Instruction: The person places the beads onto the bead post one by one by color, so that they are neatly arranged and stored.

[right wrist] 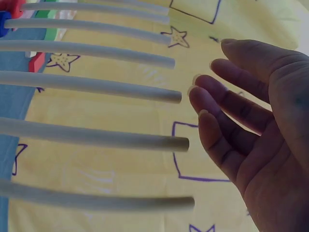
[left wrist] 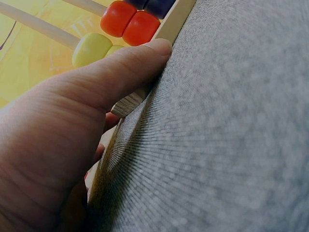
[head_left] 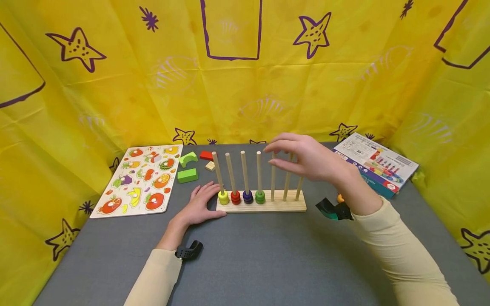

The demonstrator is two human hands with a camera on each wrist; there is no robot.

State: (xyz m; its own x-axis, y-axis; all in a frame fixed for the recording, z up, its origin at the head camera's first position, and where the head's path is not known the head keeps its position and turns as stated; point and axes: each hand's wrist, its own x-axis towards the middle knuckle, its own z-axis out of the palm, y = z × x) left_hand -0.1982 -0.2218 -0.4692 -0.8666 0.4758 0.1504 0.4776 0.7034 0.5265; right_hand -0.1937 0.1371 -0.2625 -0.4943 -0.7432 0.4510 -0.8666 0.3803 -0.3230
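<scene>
A wooden peg stand [head_left: 283, 206] with upright rods stands on the table in the head view. From the left, its rods carry yellow beads [head_left: 223, 197], red beads [head_left: 235, 197], dark blue beads [head_left: 248, 196] and green beads [head_left: 260, 197]; the rods further right are bare. My left hand [head_left: 200, 204] grips the left end of the base, thumb [left wrist: 130, 63] along the front edge and fingers partly hidden behind. Over the right-hand rods hovers my right hand [head_left: 306, 157], fingers gently bent and nothing in them. In the right wrist view its fingertips lie just past the rod tops.
On the left lies a fruit picture board [head_left: 141, 178]. Between it and the stand are green blocks [head_left: 187, 175], a red block [head_left: 206, 155] and a small plain block [head_left: 210, 166]. A toy box [head_left: 379, 161] lies back right; an orange piece [head_left: 340, 198] shows by the right wrist.
</scene>
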